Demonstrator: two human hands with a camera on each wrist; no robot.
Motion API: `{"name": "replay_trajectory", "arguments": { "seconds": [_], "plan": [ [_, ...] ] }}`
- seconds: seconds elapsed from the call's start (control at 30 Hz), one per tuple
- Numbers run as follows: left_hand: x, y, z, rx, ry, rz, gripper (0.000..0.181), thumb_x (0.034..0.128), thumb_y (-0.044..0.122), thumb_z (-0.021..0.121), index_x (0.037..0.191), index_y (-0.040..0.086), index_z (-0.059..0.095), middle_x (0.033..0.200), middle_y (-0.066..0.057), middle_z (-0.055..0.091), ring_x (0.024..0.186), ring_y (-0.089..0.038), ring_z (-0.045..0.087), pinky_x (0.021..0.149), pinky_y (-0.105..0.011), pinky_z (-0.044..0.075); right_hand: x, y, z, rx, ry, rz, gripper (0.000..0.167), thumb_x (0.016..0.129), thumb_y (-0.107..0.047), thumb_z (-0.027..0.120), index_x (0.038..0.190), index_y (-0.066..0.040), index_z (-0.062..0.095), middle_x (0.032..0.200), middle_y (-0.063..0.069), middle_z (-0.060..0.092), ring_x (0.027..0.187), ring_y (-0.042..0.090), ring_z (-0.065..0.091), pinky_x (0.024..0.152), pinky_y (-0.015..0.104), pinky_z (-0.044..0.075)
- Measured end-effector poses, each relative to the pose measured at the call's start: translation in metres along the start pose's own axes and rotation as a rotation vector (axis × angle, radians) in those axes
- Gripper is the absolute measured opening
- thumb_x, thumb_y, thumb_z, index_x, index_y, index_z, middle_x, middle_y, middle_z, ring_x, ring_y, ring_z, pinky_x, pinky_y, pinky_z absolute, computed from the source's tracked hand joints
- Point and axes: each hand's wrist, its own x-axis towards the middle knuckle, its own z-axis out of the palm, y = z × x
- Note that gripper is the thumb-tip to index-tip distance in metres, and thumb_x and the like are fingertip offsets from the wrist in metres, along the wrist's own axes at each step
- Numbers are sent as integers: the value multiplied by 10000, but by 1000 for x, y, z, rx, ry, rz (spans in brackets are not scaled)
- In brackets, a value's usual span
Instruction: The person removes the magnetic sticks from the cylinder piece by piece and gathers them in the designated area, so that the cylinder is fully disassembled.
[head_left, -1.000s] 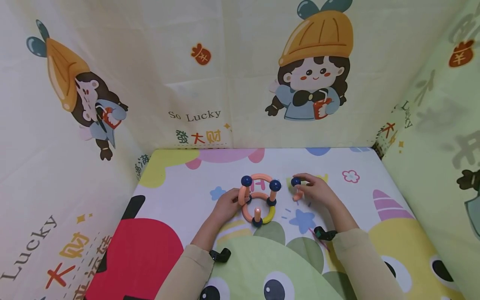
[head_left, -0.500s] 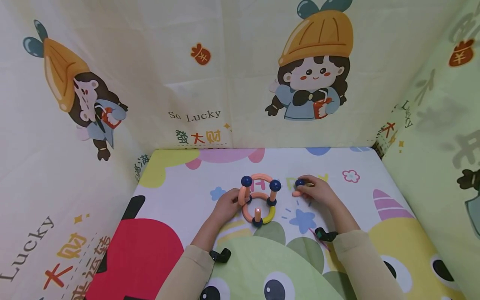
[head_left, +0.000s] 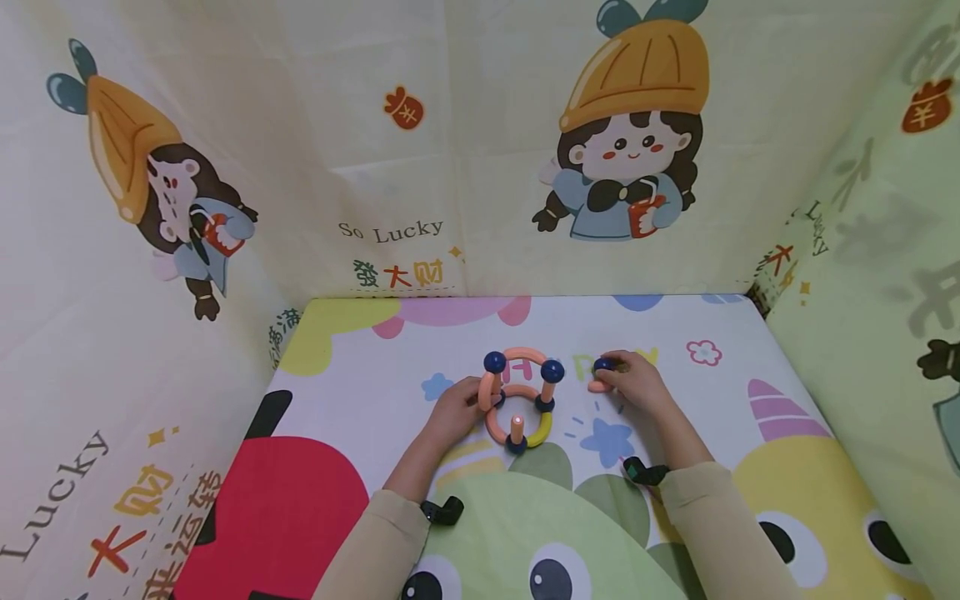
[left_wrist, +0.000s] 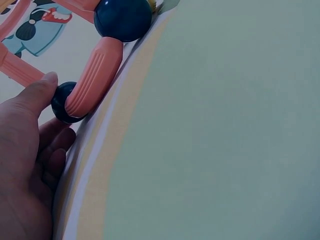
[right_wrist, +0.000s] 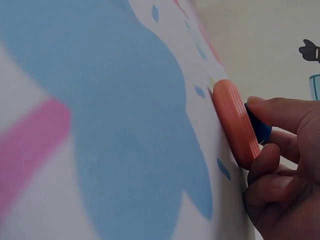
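Observation:
My left hand [head_left: 456, 412] holds the left side of a frame built of magnetic sticks and balls [head_left: 522, 353]. In the left wrist view the thumb rests by a dark blue ball [left_wrist: 61, 102] joined to a curved pink stick [left_wrist: 97, 75]. The frame stands on the table, with a yellow curved stick [head_left: 542, 428] in its lower ring and an upright pink stick [head_left: 517, 427] at the front. To its right, my right hand [head_left: 639, 385] pinches a loose dark blue ball [right_wrist: 257, 125]. A curved pink stick [right_wrist: 234, 122] is against that ball, down at the table surface.
The cartoon-printed cloth [head_left: 352, 375] covers the table. Printed curtains [head_left: 487, 167] rise behind it and on both sides. A dark wrist camera [head_left: 442, 510] is strapped at the left wrist, another camera [head_left: 645, 472] at the right.
The right hand has shifted slightly to the right and lowered its ball; the curved pink stick has gone from hanging down to lying level. The left hand and the frame stay put.

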Motion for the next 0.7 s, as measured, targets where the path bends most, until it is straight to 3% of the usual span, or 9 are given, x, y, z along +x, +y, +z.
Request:
{"name": "replay_trajectory", "arguments": {
  "seconds": [0.17,0.3,0.37,0.43,0.53,0.63,0.7],
  "plan": [
    [0,0,0,-7,0,1,271,937,501,622,1109,317,723,1227,41,664,1170,-205,611,1021,-434,479,-4,0,-2,6,-3,-11,597,947,-402,639,1449,-125,473,1462,210,441,1010,318,576,729,339,525],
    [0,-1,1,-3,-1,3,257,940,494,620,1101,320,721,1220,46,664,1159,-198,612,1014,-426,481,-9,2,-6,-10,34,-54,583,968,-398,613,1457,-121,459,1503,218,412,1222,397,502,972,539,468],
    [0,-1,0,-1,-3,3,257,941,493,620,1098,317,721,1215,47,666,1153,-195,613,1012,-424,482,-13,1,-8,-22,75,-88,561,977,-415,594,1434,-109,484,1488,217,429,1258,408,465,1011,572,420],
    [0,-1,0,-2,-4,2,258,940,491,622,1101,315,721,1215,46,666,1155,-195,612,1015,-426,480,-19,-2,-10,-25,133,-115,520,983,-445,569,1374,-104,538,1419,202,490,1182,395,495,948,536,453],
    [1,0,0,0,-5,-3,258,937,489,629,1102,313,723,1223,47,666,1172,-195,609,1027,-424,476,-33,-11,-10,20,187,-117,466,986,-507,526,1232,-122,619,1219,163,618,942,312,526,733,395,477],
    [2,-1,1,4,-2,-2,267,937,496,625,1101,310,724,1223,52,669,1177,-192,612,1027,-424,479,-50,-21,-4,107,172,-143,461,990,-526,507,1033,-90,652,1040,127,714,778,255,507,609,308,440],
    [2,-1,1,2,3,-6,278,932,510,626,1101,313,722,1207,62,675,1160,-181,619,1016,-419,485,-59,-26,3,143,129,-213,439,1001,-494,513,943,-84,657,891,120,718,701,228,511,566,288,431]
  ]
}}
